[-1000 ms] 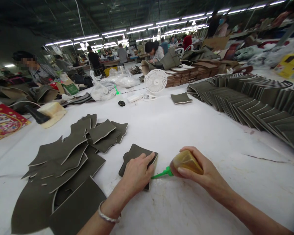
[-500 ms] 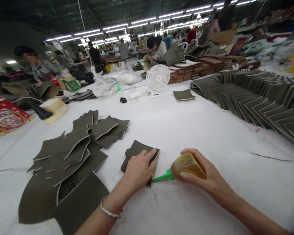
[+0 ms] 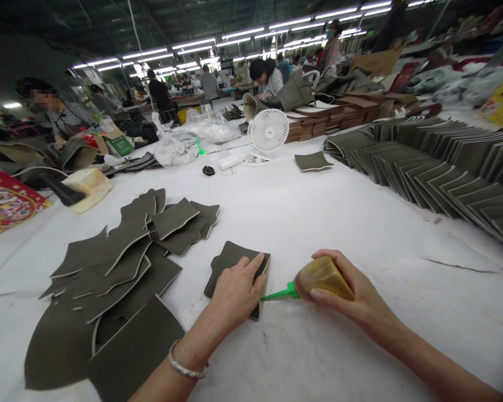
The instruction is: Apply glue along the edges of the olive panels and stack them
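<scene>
A dark olive leather-like piece with a pale cut edge lies flat on the white tabletop. My left hand presses down on it, index finger stretched toward its upper right corner and the other fingers spread over its surface. In my right hand is a squeeze bottle of amber liquid, gripped round its body and tipped on its side. Its green nozzle points left, with the tip at the right edge of the piece. Whether liquid comes out is too small to see.
Left of my hands lies a loose heap of olive pieces. Long overlapping rows of them stand at the right. Farther back are a single piece, a white fan and a black-handled tool. Several people work beyond.
The bottle's nozzle tip has moved a little up along the right edge of the piece. My left hand keeps its place on the piece. The whole view has shifted slightly.
</scene>
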`<state>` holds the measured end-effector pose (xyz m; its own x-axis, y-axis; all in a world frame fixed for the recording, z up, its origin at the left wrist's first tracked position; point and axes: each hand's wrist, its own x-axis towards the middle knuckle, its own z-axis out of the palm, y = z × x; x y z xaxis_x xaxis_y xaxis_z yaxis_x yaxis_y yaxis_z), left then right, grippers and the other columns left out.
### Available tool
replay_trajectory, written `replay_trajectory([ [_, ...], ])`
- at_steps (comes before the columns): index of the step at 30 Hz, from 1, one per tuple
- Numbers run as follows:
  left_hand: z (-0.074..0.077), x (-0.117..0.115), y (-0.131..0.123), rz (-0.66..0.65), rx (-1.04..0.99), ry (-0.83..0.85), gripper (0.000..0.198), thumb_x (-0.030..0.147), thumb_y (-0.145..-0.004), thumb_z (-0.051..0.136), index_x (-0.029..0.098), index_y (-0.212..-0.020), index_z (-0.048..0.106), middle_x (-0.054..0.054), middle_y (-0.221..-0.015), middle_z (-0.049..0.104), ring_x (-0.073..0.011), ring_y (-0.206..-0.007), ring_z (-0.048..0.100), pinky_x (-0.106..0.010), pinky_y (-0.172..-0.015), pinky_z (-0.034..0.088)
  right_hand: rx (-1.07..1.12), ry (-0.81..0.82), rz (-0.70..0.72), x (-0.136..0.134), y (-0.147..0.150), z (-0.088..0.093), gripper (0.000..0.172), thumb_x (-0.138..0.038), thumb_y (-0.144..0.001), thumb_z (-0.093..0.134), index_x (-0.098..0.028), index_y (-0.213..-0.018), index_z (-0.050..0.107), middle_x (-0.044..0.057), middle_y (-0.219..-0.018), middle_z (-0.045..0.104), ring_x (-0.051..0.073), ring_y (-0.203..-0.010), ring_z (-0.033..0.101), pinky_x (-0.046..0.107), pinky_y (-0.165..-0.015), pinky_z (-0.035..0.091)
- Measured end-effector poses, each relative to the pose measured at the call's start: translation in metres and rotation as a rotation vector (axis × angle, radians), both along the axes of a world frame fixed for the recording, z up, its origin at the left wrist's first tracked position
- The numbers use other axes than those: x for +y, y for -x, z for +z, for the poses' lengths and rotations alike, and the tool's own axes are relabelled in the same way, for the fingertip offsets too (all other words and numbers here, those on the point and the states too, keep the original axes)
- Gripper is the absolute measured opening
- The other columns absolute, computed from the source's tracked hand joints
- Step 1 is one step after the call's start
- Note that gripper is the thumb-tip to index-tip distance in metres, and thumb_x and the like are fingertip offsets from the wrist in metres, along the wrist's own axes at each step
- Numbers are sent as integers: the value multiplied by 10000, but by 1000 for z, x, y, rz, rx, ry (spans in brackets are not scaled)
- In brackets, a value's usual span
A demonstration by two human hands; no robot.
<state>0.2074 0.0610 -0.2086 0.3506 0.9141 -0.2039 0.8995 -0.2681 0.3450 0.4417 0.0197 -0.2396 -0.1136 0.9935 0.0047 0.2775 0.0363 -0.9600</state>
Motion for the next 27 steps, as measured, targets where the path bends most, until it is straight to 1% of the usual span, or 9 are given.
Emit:
replay_trajectory([
  [4, 2, 0, 0, -5, -9, 25, 495, 312, -948, 362, 254, -1432, 451, -71, -1117, 643, -290, -1018, 659, -420, -880, 503, -35, -107, -139, 15, -7, -3, 553, -537, -785, 736, -296, -1194, 451, -21, -929, 580, 208, -805, 575, 336, -731, 450],
  [6, 2, 1, 1, -5, -19, 34, 497, 300, -944, 362, 256, -1430, 452, -71, -1127, 643, -288, -1037, 652, -421, -894, 499, -30, -131, -157, 15, -7, -3, 556, -537, -783, 738, -296, -1195, 452, -21, -928, 577, 208, -810, 574, 336, -736, 448],
  [7, 2, 1, 1, -1, -22, 37, 499, 296, -943, 361, 252, -1432, 450, -73, -1134, 642, -289, -1050, 647, -425, -905, 495, -20, -118, -136, 13, -6, -2, 550, -530, -788, 737, -296, -1193, 449, -24, -927, 576, 205, -813, 574, 331, -739, 448],
  [12, 2, 1, 1, 10, -18, 42, 519, 296, -945, 367, 233, -1457, 416, -82, -1145, 638, -299, -1046, 648, -438, -909, 494, 60, 31, 88, -6, 1, 1, 530, -504, -809, 729, -287, -1187, 427, -30, -932, 581, 194, -816, 581, 305, -728, 458],
  [13, 2, 1, 1, 10, -18, 36, 521, 297, -946, 367, 232, -1461, 409, -84, -1150, 636, -300, -1046, 648, -439, -909, 493, 69, 41, 94, -8, 1, 2, 531, -504, -810, 727, -283, -1188, 425, -28, -927, 584, 196, -813, 583, 305, -723, 460],
  [17, 2, 1, 1, 18, -26, 38, 516, 291, -950, 364, 226, -1460, 411, -91, -1173, 633, -289, -1079, 636, -424, -936, 478, 45, 4, 3, -7, 1, 4, 536, -499, -814, 723, -274, -1194, 420, -17, -921, 581, 204, -807, 582, 315, -722, 461],
  [22, 1, 1, 1, 20, -36, 34, 520, 297, -949, 371, 222, -1462, 407, -93, -1163, 633, -288, -1060, 639, -419, -912, 479, 20, -28, 96, -11, 1, 6, 528, -493, -810, 726, -267, -1191, 437, 10, -993, 575, 217, -836, 591, 329, -742, 475],
  [25, -1, 0, 1, 19, -21, 25, 522, 307, -951, 361, 224, -1465, 403, -86, -1106, 638, -282, -997, 651, -412, -860, 489, 14, -26, 70, -10, -1, 4, 517, -496, -820, 719, -274, -1187, 430, -5, -956, 568, 210, -820, 585, 322, -725, 471],
  [27, 0, 0, 1, 20, -16, 35, 523, 305, -949, 358, 218, -1463, 407, -87, -1109, 636, -279, -996, 648, -410, -861, 484, -7, -57, 33, -5, -3, 1, 520, -493, -823, 720, -278, -1196, 428, -3, -986, 561, 212, -848, 580, 325, -744, 464],
])
